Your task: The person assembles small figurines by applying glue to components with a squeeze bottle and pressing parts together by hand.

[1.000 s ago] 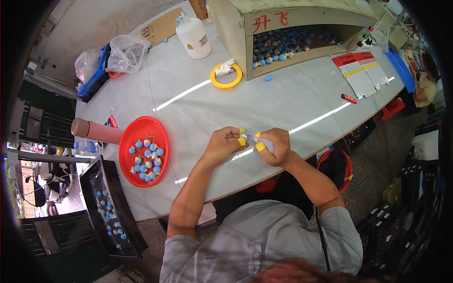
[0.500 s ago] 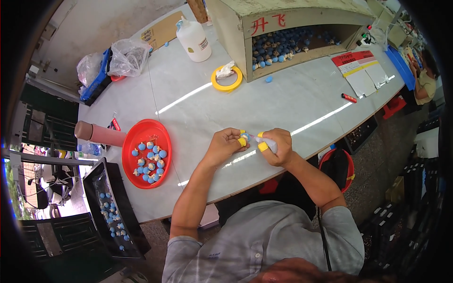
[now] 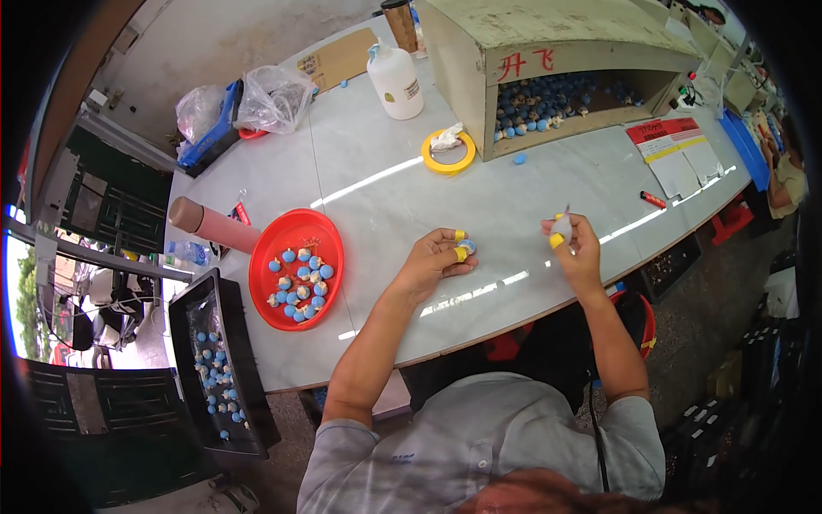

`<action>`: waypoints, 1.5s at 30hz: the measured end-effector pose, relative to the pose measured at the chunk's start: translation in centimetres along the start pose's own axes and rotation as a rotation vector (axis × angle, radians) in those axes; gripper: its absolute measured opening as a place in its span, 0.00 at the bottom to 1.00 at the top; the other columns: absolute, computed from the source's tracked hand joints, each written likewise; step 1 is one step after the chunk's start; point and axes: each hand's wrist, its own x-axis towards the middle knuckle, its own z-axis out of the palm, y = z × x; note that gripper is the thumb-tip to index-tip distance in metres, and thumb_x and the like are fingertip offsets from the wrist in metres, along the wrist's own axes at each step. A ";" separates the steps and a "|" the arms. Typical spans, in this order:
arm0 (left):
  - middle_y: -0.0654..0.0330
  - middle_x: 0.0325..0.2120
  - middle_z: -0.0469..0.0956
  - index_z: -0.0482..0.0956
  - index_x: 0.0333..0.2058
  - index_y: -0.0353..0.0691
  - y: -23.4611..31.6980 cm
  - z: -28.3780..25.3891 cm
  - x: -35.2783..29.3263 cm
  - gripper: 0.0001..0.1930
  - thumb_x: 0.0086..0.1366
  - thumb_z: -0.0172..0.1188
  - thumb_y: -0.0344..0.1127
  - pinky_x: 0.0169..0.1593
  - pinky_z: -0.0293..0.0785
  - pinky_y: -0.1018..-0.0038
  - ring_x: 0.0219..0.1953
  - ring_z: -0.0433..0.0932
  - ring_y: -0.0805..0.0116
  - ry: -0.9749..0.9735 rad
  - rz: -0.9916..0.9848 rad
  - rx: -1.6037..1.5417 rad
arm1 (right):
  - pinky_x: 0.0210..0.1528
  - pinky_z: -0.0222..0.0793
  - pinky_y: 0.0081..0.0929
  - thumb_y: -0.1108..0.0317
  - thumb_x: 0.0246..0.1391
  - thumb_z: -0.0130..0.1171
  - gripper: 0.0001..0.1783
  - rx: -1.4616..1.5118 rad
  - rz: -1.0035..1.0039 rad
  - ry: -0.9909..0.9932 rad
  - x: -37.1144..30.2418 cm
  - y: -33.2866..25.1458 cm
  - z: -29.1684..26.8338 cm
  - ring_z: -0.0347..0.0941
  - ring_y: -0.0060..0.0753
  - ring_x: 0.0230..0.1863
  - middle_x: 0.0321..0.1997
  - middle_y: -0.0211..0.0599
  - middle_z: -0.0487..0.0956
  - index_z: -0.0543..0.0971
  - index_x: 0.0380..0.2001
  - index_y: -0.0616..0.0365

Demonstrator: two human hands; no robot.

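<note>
Between the yellow-taped thumb and finger of my left hand (image 3: pixel 435 264) is a small blue-and-white ball (image 3: pixel 467 245), mostly covered by the fingertips. My right hand (image 3: pixel 580 257), also with yellow tape on its fingertips, is closed around a small whitish squeeze bottle (image 3: pixel 562 226). The bottle's thin tip points up, well apart from the ball. To the left of my left hand lies a red round tray (image 3: pixel 329 224) with several blue balls, many with pale tops.
A black bin (image 3: pixel 261 420) with more blue balls stands at the left, below a pink flask (image 3: pixel 214 224). Farther back are a white bottle (image 3: pixel 399 90), a yellow tape roll (image 3: pixel 432 163) and a beige box (image 3: pixel 462 94) full of blue balls. A red marker-like tube (image 3: pixel 652 200) lies at the right.
My right hand has drawn away to the right with the squeeze bottle, whose tip was at the ball before. My left hand keeps its pinch. The whole view has shifted slightly.
</note>
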 end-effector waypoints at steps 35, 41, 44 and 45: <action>0.51 0.39 0.78 0.70 0.46 0.31 -1.2 -0.5 0.7 0.14 0.63 0.60 0.25 0.44 0.81 0.76 0.40 0.81 0.62 0.011 0.054 0.009 | 0.43 0.72 0.41 0.71 0.47 0.61 0.18 -1.081 -0.245 0.003 13.9 3.7 4.7 0.73 0.48 0.44 0.39 0.42 0.76 0.74 0.44 0.57; 0.51 0.39 0.79 0.70 0.46 0.31 -0.8 -0.4 0.5 0.14 0.63 0.59 0.25 0.43 0.81 0.76 0.39 0.81 0.63 0.086 0.066 -0.005 | 0.41 0.71 0.39 0.72 0.48 0.58 0.07 -0.593 -0.045 -0.166 12.5 3.9 4.8 0.75 0.45 0.38 0.32 0.41 0.77 0.79 0.33 0.57; 0.51 0.39 0.79 0.70 0.46 0.31 -1.2 -0.9 0.7 0.13 0.64 0.58 0.25 0.43 0.81 0.76 0.39 0.81 0.63 0.078 0.084 -0.017 | 0.41 0.71 0.39 0.73 0.49 0.56 0.06 -0.804 -0.196 -0.182 10.7 3.0 4.7 0.74 0.45 0.38 0.35 0.40 0.76 0.80 0.31 0.56; 0.51 0.39 0.79 0.70 0.46 0.31 -1.1 -0.6 0.7 0.12 0.64 0.58 0.25 0.43 0.81 0.75 0.39 0.81 0.63 0.078 0.087 -0.018 | 0.42 0.71 0.39 0.73 0.49 0.57 0.06 -0.812 -0.266 -0.140 10.6 3.8 4.1 0.74 0.45 0.38 0.36 0.40 0.76 0.80 0.31 0.56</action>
